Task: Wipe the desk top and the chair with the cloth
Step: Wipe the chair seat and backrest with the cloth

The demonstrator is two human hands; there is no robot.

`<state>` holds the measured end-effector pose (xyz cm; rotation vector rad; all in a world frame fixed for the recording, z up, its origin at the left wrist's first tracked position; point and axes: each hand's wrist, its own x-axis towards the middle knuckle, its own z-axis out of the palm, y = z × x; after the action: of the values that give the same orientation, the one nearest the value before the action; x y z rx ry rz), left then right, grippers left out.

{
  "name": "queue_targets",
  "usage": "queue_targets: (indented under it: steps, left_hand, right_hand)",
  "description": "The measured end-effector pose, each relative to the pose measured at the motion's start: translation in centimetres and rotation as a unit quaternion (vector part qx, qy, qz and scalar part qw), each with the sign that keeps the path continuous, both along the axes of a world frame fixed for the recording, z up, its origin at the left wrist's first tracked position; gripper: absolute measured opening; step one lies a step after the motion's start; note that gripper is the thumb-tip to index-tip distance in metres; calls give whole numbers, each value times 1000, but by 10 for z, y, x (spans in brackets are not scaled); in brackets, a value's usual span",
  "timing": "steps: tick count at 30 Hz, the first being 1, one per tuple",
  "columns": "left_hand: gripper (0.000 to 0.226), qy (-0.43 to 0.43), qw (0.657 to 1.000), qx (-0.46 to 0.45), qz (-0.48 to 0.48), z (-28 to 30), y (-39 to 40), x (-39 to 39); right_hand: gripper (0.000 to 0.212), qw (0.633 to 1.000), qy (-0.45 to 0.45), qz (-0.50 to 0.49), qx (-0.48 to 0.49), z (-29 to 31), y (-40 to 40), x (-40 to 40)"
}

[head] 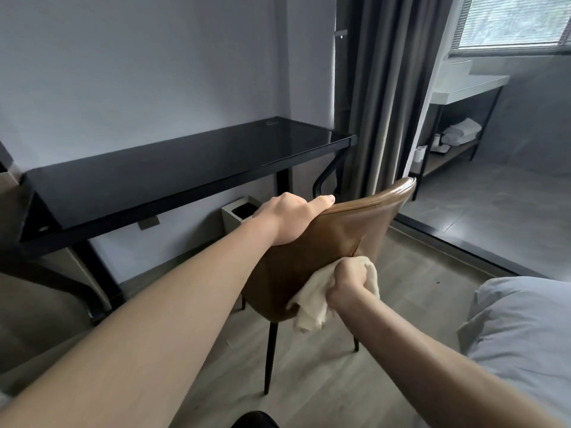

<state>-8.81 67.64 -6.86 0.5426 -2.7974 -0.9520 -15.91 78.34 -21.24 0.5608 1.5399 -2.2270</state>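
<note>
Left hand (292, 219) grips the chair (324, 242) top; right hand (347, 284) fingers clench the cloth (312, 304) against its back.

Grey wall (139, 63) behind, wood floor (324, 366) below. Curtain (389, 88) right of wall, window (513, 20) beyond curtain, towel shelf (457, 149) under window, bed (525, 335) nearest right.

A brown leather chair (327, 242) on thin black legs stands in front of a glossy black desk top (173, 171), its curved back facing the viewer. A crumpled cream cloth (315, 301) presses against the backrest's lower right edge.
</note>
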Motion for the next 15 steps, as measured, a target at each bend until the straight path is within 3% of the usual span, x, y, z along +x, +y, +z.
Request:
queue_targets:
  steps: [4,6,13,15]
  left_hand:
    - [76,17,1000,-1,-15,-4,-3,-5]
    - [77,25,999,-4,-19,-6,-4,-7]
    - [78,35,999,-7,-27,-12,-9,-16]
    - [77,39,999,-10,-26,-12,-9,-15]
  right_hand:
    - [47,996,-9,-87,-6,-5,24,-45]
    - [32,993,-41,-111,-11,3,36,-57]
    - [25,995,19,-77,63,-6,55,-76]
    - [34,995,30,-66,67,-23,48,-75]
